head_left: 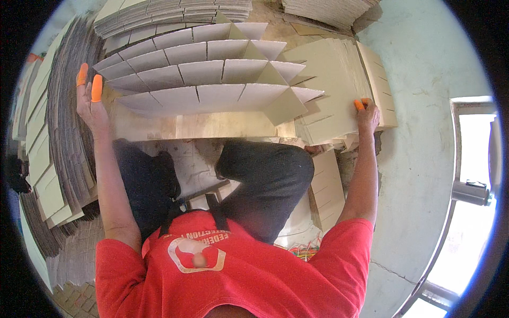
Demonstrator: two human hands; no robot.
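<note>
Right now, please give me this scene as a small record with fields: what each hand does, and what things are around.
left hand: the left hand is raised with open fingers beside the left end of the cardboard divider grid; whether it touches cannot be told
right hand: the right hand rests on the stack of slotted cardboard strips
finger covers: orange finger cots on both hands
surroundings: bundles of flat cardboard at the left; more strips near the right knee
person: seated, red shirt

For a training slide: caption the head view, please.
Seated person's left hand is raised beside a cardboard divider grid; right hand rests on slotted strips.
</note>
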